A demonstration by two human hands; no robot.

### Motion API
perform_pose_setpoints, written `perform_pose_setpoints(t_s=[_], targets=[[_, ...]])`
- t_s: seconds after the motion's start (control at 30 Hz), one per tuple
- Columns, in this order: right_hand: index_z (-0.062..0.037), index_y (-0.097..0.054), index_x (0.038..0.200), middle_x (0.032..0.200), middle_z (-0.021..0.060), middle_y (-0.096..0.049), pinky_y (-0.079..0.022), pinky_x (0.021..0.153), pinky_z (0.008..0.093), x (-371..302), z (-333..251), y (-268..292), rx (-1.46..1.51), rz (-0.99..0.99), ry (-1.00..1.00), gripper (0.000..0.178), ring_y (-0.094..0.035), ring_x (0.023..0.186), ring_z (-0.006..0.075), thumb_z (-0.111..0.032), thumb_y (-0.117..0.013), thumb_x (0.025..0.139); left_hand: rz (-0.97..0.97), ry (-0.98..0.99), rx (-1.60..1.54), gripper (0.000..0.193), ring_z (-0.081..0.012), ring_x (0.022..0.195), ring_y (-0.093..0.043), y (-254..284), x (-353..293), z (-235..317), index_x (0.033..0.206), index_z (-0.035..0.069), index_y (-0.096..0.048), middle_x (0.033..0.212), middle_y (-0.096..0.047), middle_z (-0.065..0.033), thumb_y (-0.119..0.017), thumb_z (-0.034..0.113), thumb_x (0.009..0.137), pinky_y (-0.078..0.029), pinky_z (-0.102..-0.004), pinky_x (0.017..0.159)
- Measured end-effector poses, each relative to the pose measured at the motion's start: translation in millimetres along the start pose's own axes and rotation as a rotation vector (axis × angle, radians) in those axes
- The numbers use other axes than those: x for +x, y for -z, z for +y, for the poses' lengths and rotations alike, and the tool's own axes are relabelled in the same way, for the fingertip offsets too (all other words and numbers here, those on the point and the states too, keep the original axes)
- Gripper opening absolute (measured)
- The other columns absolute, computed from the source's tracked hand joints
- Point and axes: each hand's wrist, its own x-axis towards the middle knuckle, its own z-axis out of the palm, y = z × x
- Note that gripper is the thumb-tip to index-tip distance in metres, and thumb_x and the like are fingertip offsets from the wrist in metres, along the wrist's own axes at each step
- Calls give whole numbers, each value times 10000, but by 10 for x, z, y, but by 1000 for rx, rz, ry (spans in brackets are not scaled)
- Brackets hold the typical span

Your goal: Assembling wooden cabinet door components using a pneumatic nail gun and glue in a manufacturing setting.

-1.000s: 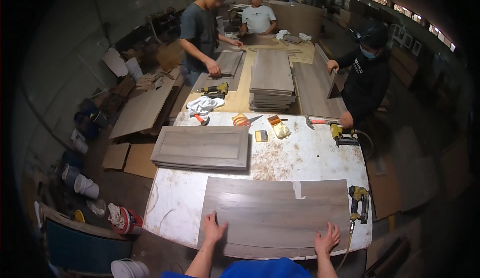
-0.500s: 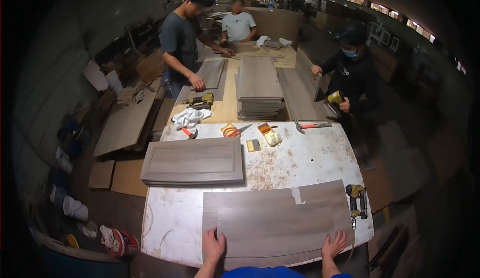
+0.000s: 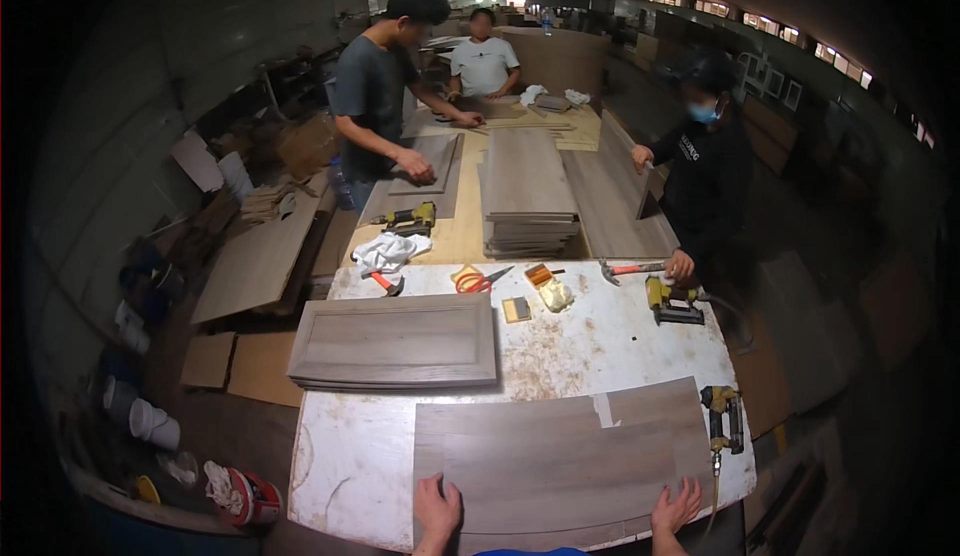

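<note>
A grey-brown wood-grain panel [image 3: 560, 456] lies flat on the white worktable in front of me. A small white strip [image 3: 606, 411] is on its far edge. My left hand [image 3: 437, 508] rests at the panel's near left part, thumb and fingers apart. On the near right part lies my right hand [image 3: 678, 504], its fingers spread. Neither hand grips anything. Just right of the panel is a yellow-and-black nail gun [image 3: 721, 421] with an air hose. Beyond the panel, to the left, sits a stack of framed cabinet doors [image 3: 395, 341].
Scissors [image 3: 484, 281], a hammer [image 3: 382, 283], a white cloth [image 3: 390, 251] and small boxes line the table's far side. A co-worker's hand [image 3: 680, 266] at the right touches another hammer [image 3: 635, 269]; a second nail gun [image 3: 675, 302] lies nearby. More panels [image 3: 527, 176] are stacked beyond.
The co-worker at the right has set the nail gun on the white table and now has that hand on the hammer's handle. My hands keep their places on the panel; the view has shifted slightly.
</note>
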Motion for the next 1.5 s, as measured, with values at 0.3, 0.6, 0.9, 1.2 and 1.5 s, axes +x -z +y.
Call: perform_pose_setpoints(t_s=[0.3, 0.6, 0.9, 1.2, 1.5], targets=[[-146, -552, 1355, 1509, 137, -429, -231, 1189, 512, -4, 54, -59, -3, 9, -7, 579, -343, 1435, 354, -238, -733, 812, 18, -18, 14, 301, -369, 973, -616, -39, -8, 4, 1105, 78, -674, 1025, -622, -145, -692, 215, 838, -498, -469, 820], [-134, -550, 1354, 1489, 160, -441, -234, 1184, 526, -30, 71, -80, 15, 31, 33, 576, -355, 1422, 370, -241, -729, 817, 29, -27, 35, 298, -374, 950, -622, -46, -1, -8, 1084, 59, -669, 1000, -630, -149, -695, 196, 821, -498, -469, 812], [-131, -559, 1340, 1486, 155, -434, -230, 1193, 532, 1, 38, -70, 26, 20, 0, 566, -349, 1421, 373, -245, -733, 814, 38, -60, 32, 291, -372, 941, -628, -42, 22, 18, 1091, 53, -655, 994, -625, -163, -690, 164, 825, -507, -465, 813], [-143, -564, 1342, 1484, 147, -432, -223, 1195, 531, -7, 43, -57, 23, 27, 11, 559, -356, 1414, 364, -255, -729, 820, 49, -51, 22, 296, -373, 928, -622, -38, 9, 38, 1080, 51, -651, 979, -617, -158, -695, 193, 824, -496, -475, 794], [-149, -560, 1350, 1496, 135, -427, -214, 1198, 529, -2, 25, -42, 15, 11, -13, 568, -345, 1424, 357, -261, -730, 820, 53, -52, 29, 290, -371, 904, -620, -49, 4, 25, 1077, 51, -654, 969, -617, -156, -694, 188, 825, -494, -471, 780]])
